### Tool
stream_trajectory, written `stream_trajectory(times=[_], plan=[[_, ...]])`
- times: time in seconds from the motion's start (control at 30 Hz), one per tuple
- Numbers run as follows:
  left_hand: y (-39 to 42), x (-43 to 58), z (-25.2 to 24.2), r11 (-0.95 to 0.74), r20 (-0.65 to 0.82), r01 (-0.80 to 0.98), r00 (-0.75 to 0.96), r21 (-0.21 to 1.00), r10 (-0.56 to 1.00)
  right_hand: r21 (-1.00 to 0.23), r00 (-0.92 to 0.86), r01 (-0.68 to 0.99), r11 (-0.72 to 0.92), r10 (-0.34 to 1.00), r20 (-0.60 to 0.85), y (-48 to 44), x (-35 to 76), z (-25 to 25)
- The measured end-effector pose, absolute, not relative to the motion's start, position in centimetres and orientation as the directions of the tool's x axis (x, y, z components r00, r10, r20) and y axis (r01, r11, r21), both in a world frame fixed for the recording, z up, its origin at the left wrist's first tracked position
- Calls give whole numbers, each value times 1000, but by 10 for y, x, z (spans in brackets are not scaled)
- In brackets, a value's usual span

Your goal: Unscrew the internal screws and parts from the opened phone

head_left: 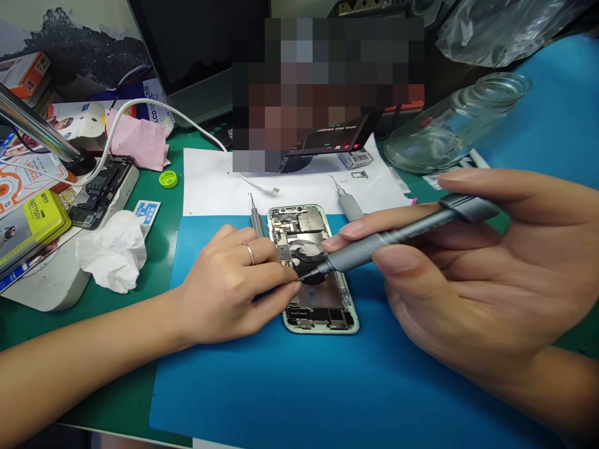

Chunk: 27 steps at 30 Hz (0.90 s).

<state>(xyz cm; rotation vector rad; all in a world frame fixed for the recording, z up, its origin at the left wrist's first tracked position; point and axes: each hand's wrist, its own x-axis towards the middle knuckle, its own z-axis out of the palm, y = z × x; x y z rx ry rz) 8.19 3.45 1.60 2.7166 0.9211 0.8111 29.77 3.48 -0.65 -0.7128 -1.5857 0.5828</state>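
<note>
Phone [322, 308], opened with its insides showing, lies in the middle of the blue mat [281, 386]. The right hand [482, 287], at 3 o'clock of it, is clamped on a grey screwdriver [388, 240] whose tip meets the phone's middle. The left hand [234, 280], at 9 o'clock, rests on the phone's edge with its fingertips drawn together beside that tip. Whether they pinch anything cannot be told. A spare screwdriver [349, 202] lies at 12 o'clock.

I note a green table [159, 265] under even light, blue mat [281, 386] in front, white paper sheet [210, 184] behind it, dark monitor [196, 43] at rear, chrome arm [32, 125] left.
</note>
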Motion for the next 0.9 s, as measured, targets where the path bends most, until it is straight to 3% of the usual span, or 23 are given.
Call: stream_trajectory(times=[0.9], plan=[[34, 82, 17, -785, 423, 532, 661, 318, 620, -721, -29, 97, 687, 726, 687, 34, 297, -9]])
